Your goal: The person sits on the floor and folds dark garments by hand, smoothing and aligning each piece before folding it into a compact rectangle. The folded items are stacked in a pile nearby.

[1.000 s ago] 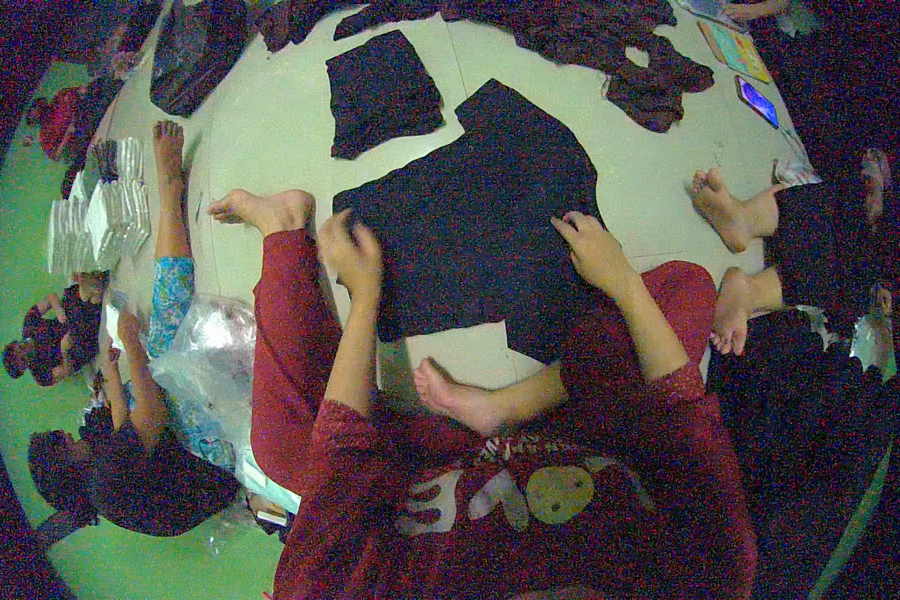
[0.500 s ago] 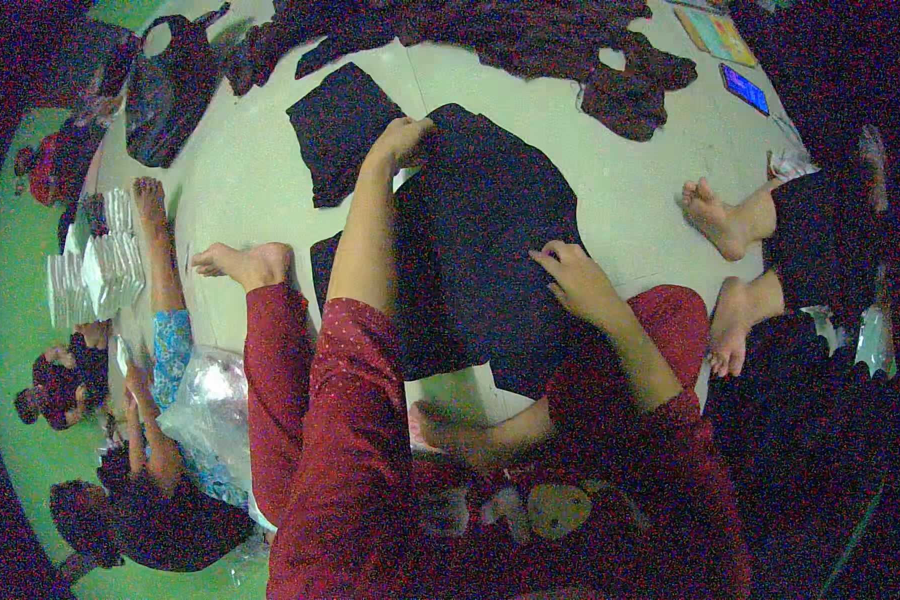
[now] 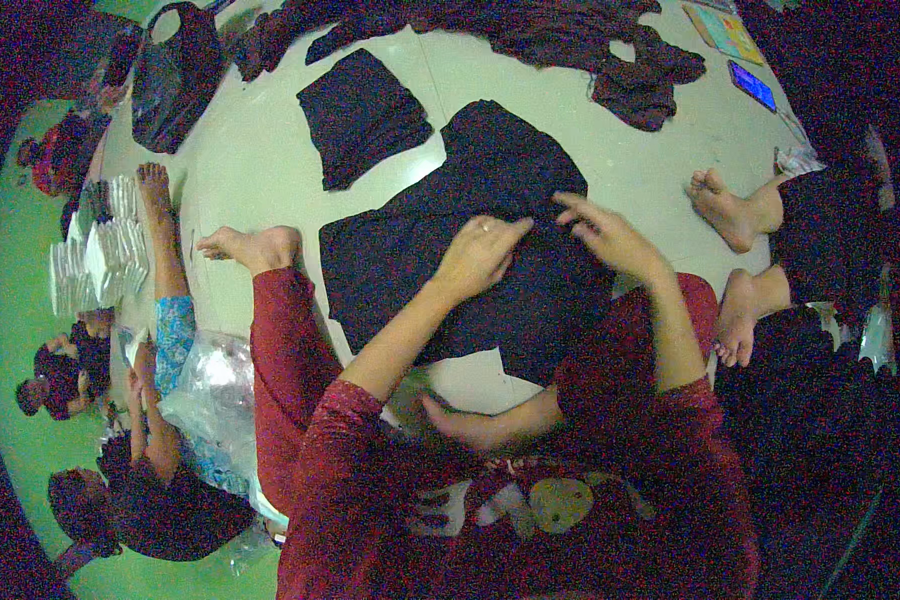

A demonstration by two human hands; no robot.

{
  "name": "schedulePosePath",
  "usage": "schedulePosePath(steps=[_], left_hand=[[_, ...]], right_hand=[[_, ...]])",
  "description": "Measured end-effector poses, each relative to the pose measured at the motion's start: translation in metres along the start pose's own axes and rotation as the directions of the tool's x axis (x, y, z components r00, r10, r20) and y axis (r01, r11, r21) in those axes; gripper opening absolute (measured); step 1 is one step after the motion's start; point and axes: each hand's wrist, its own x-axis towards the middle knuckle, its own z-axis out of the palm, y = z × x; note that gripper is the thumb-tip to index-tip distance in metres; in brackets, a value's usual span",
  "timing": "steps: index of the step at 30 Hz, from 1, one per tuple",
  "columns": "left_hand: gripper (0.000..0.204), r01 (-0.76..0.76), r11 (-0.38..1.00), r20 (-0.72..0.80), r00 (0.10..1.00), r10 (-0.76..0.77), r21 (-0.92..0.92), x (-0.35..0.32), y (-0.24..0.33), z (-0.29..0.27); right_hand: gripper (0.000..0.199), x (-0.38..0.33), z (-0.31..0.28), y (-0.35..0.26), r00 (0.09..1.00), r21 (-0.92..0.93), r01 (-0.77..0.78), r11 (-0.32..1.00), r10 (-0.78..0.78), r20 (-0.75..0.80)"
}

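Observation:
A black garment (image 3: 390, 275) lies spread on the pale floor in front of me, between my legs. My left hand (image 3: 478, 258) is palm down on its middle, the fingers pointing right and the thumb apart. My right hand (image 3: 610, 238) is at the garment's right side, its fingers spread and slightly bent, the tips close to those of my left hand. Neither hand visibly grips the cloth. Beyond the garment, to the left, a folded black cloth piece (image 3: 362, 120) lies flat by itself.
Dark garments (image 3: 550, 45) lie heaped along the far side. A phone (image 3: 751, 86) with a lit blue screen lies far right. Another person's bare feet (image 3: 722, 210) are at the right. Left are stacked white packets (image 3: 110, 255), a clear plastic bag (image 3: 215, 385) and several seated people.
My left hand has come from the garment's far left edge down to its middle. My right hand has moved slightly away from me and right. The garment's left part now spreads wider.

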Motion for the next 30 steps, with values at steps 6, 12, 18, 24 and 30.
schedulePosePath(steps=[6, 12, 18, 24, 30], left_hand=[[0.026, 0.032, 0.999, -0.017, 0.999, -0.032, -0.027, -0.016, -0.005, 0.015], [0.019, 0.219, 0.873, 0.007, 0.971, -0.240, -0.436, -0.010, -0.023, -0.005], [0.038, 0.490, 0.862, 0.124, 0.855, -0.504, 0.131, -0.082, -0.122, -0.086], [0.027, 0.466, 0.798, 0.252, 0.778, -0.575, 0.381, -0.153, -0.160, -0.110], [0.027, 0.411, 0.782, -0.222, 0.911, -0.347, 0.468, -0.197, -0.126, -0.107]], right_hand=[[0.048, 0.015, -0.017, -0.028, 0.980, 0.078, 0.052, 0.996, -0.036, -0.198], [0.054, 0.035, 0.076, -0.024, 0.935, -0.306, 0.293, 0.906, -0.339, -0.106], [0.056, 0.046, 0.058, -0.008, 0.994, -0.321, 0.013, 0.947, 0.023, 0.108], [0.056, 0.038, 0.074, -0.013, 0.991, -0.299, 0.019, 0.954, 0.022, 0.133], [0.078, 0.018, 0.072, -0.006, 0.996, -0.173, 0.003, 0.985, 0.012, 0.084]])
